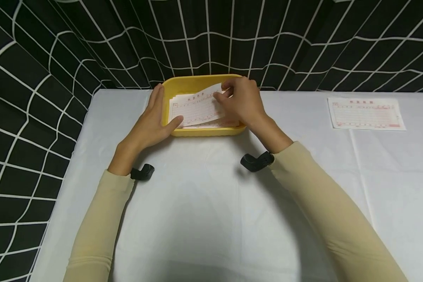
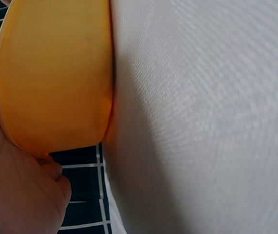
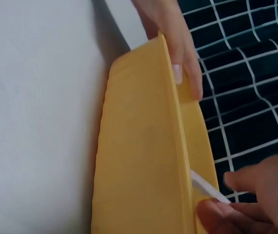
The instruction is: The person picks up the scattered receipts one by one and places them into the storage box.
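Observation:
A yellow plastic basket (image 1: 208, 132) stands at the back of the table, with a stack of white paper slips printed in red inside. My left hand (image 1: 151, 117) holds its left end, thumb over the front rim and fingers along the outer side. The left wrist view has the basket's outer wall (image 2: 56, 73) against the palm. Over the basket's right half, my right hand (image 1: 244, 100) pinches the top slip (image 1: 197, 105) near its upper right corner. That corner is lifted and tilted above the stack. In the right wrist view the slip's edge (image 3: 209, 187) shows near the fingertips.
To the right on the white tablecloth (image 1: 204, 203) lies another red-printed slip or pile of slips (image 1: 366, 113). A black cloth with a white grid (image 1: 211, 43) hangs behind the table and along its left side. A black wrist camera (image 1: 256, 161) sits at my right cuff.

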The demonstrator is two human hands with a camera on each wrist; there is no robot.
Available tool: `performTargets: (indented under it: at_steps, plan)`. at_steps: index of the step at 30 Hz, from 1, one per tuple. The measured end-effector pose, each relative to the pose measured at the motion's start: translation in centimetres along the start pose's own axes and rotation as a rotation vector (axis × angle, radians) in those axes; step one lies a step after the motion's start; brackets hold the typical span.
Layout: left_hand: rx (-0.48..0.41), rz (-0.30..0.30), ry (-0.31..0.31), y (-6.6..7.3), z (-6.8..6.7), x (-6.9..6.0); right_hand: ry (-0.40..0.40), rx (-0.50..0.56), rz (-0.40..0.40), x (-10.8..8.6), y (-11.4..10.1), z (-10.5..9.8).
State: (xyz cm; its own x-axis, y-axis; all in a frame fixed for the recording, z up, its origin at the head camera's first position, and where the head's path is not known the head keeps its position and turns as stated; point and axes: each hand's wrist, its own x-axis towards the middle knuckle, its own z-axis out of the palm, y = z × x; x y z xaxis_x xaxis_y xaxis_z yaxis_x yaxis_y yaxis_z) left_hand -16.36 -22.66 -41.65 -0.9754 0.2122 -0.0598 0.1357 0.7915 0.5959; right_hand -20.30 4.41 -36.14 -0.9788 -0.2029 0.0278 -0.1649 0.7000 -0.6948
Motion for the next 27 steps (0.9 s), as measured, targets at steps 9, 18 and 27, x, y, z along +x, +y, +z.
performTargets:
  at_steps: [9, 18, 27]
  plan:
    - [0.012, 0.001, 0.004, 0.5, 0.0, 0.0, -0.211, -0.067, -0.004, -0.9, -0.3, -1.1]
    - [-0.007, -0.005, 0.008, 0.3, 0.2, -0.1, -0.176, -0.090, -0.153, -2.9, 1.1, -4.0]
    - [0.011, -0.008, 0.008, 0.3, 0.1, -0.1, -0.102, -0.072, -0.190, -5.1, 3.9, -7.4]
